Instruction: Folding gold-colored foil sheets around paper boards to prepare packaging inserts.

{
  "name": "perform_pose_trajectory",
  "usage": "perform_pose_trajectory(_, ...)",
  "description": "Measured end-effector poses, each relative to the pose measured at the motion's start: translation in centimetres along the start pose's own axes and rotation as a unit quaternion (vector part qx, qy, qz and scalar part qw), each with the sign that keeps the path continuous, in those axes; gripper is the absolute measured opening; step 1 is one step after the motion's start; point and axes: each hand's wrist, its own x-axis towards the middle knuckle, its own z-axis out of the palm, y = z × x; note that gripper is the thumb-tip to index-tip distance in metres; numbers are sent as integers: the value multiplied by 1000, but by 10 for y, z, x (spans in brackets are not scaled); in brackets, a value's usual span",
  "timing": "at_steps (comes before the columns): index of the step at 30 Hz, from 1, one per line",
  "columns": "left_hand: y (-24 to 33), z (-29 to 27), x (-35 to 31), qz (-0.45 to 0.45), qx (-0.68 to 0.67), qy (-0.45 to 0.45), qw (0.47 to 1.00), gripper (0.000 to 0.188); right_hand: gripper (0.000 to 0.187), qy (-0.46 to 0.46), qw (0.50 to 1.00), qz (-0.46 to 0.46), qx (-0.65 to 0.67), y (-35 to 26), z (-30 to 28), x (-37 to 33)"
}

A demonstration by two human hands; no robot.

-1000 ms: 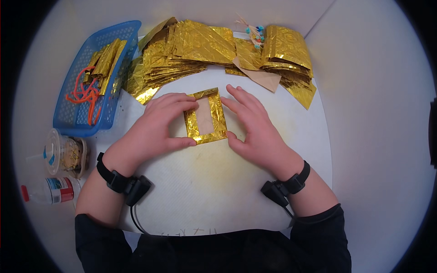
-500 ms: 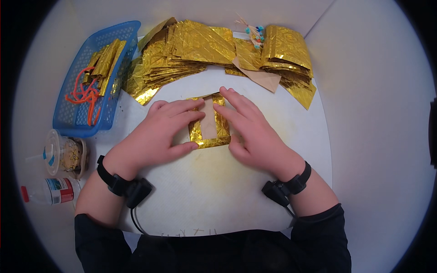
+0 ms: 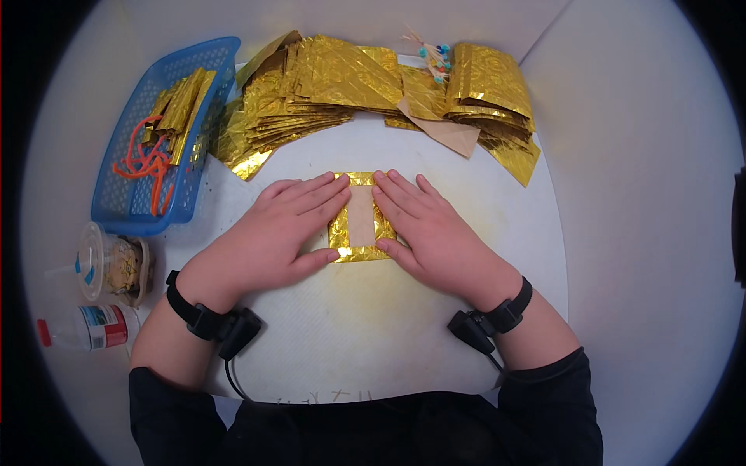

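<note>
A sheet of gold foil paper (image 3: pixel 361 219) lies on the white table between my hands. Its edges are folded inward on all sides, so a gold border frames the tan paper backing in the middle. My left hand (image 3: pixel 291 221) rests flat over the left border, fingertips at the far left corner and thumb at the near left corner. On the opposite border my right hand (image 3: pixel 423 221) lies flat too, its fingers spread toward the far right corner and its thumb on the near edge. Both hands press on the sheet without gripping it.
Gold foil paper stacks (image 3: pixel 342 74) and a second bundle (image 3: pixel 489 74) line the far side, with bead-topped picks (image 3: pixel 437 60) between them. At left stand a blue basket (image 3: pixel 144 225) holding foil pieces and orange pipe cleaners (image 3: pixel 148 167), a lidded plastic cup (image 3: pixel 95 260) and a bottle (image 3: pixel 93 326).
The far edge of the sheet, earlier raised, now lies folded flat. The sheet has shifted slightly nearer me, and my right hand has lowered onto its right side.
</note>
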Motion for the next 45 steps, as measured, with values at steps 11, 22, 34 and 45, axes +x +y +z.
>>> perform_pose_trajectory(11,5,-9,1,4,34,16,999,83,69,29,999,12,-8,-3,-3,0)
perform_pose_trajectory(22,22,-7,3,8,70,48,996,68,60,85,996,-2,12,3,-4,0)
perform_pose_trajectory(34,34,-1,-1,-118,86,83,986,41,28,106,985,-81,108,-1,-2,-1)
perform_pose_trajectory(45,1,-15,-1,22,-34,92,995,37,25,115,983,-8,140,13,-9,2)
